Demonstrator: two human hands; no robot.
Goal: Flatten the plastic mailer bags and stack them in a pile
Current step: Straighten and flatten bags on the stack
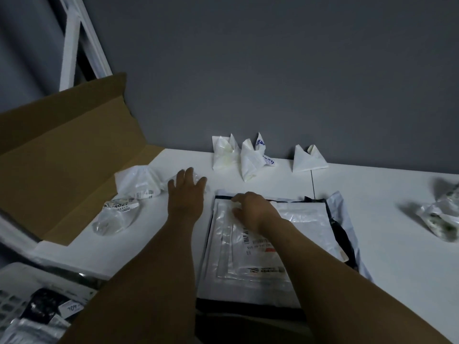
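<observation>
Two hands work on a white table [385, 199]. The left hand [185, 194] reaches forward, fingers straight and spread, its tips on a crumpled bag [139, 182] beside a cardboard box [62, 157]. The right hand [253, 211] rests on the far-left corner of the flat pile [248, 266], fingers bent down; I cannot tell whether they pinch the top bag. Three folded bags [253, 160] stand against the wall.

We see glossy, crinkled plastic mailer bags [250, 244] stacked on a smooth matt white tabletop [387, 244], beside matt brown cardboard box flaps [62, 155]; behind them, a matt grey wall [273, 70].
</observation>
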